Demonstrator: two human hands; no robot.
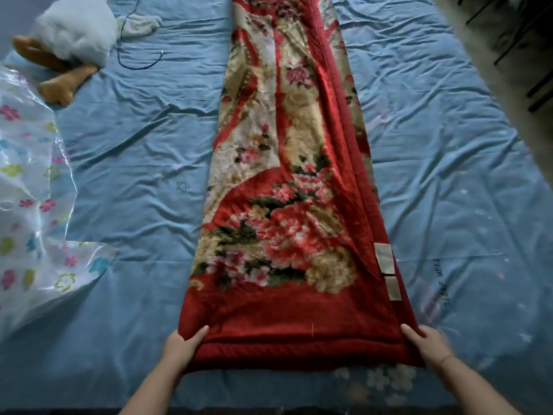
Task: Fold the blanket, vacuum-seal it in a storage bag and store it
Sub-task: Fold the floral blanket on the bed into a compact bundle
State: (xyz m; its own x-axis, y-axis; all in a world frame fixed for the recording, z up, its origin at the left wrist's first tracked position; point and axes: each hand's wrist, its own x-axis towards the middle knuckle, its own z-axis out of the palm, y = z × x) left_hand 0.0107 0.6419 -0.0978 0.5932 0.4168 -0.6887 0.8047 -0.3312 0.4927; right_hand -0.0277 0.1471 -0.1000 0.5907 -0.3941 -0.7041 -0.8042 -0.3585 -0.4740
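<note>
A wrinkled blue bed sheet [125, 163] spreads out with a white plush toy [77, 28] with orange feet lying far ahead and to the left of the left hand [179, 345], a thin dark cord [140, 67] looped just beside it. Pen marks show on the sheet: a small star [182, 186] ahead of the left hand, handwriting [441, 280] just ahead of the right hand [428, 342]. A pale furry mass [466, 40], blurred, fills the far corner beyond the right hand.
</note>
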